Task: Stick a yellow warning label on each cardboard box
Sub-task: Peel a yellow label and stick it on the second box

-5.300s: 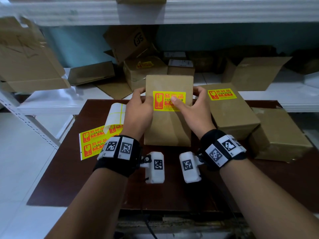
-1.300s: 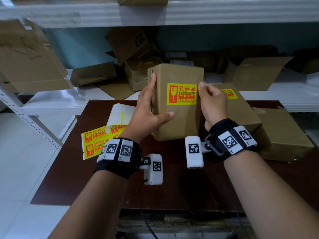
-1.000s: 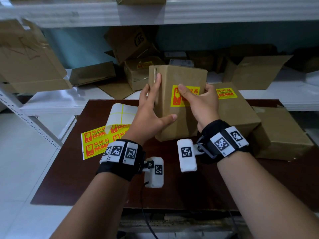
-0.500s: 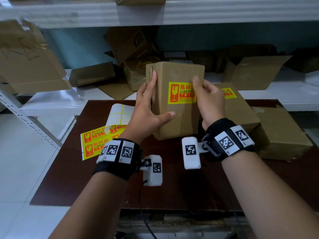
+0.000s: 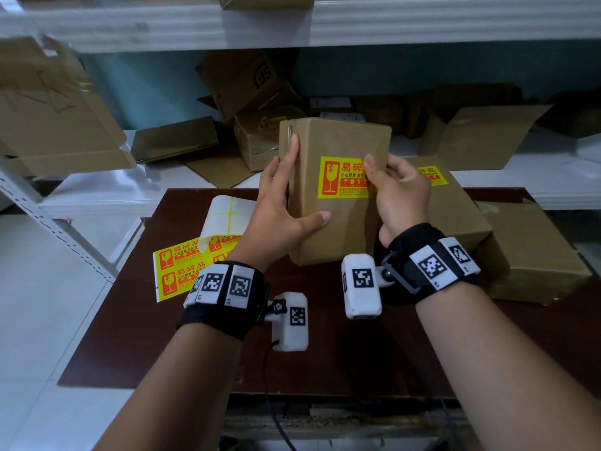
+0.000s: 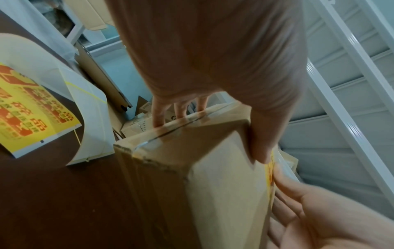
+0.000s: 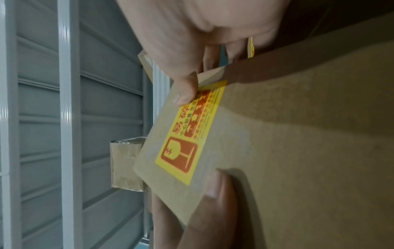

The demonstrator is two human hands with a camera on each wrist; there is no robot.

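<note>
A brown cardboard box (image 5: 328,229) stands on end at the middle of the dark table (image 5: 201,336). A yellow warning label (image 5: 338,182) sits on its front face. My left hand (image 5: 279,206) grips the box's left side, fingers along the side and thumb across the front. My right hand (image 5: 395,190) holds the right edge, fingers curled behind and thumb pressing the label's right part. In the right wrist view the right thumb (image 7: 185,91) lies on the label (image 7: 187,138). In the left wrist view the left-hand fingers (image 6: 157,114) rest on the box (image 6: 192,176).
A sheet of yellow labels (image 5: 182,265) with curled backing lies on the table at the left. Behind my right hand lies a labelled box (image 5: 461,216). A plain box (image 5: 533,252) sits at the right. White shelves (image 5: 97,196) behind hold loose cartons.
The box went from lying flat to standing on end. My right thumb rubbed left across the label, then returned to its right part. The left hand kept its grip.
</note>
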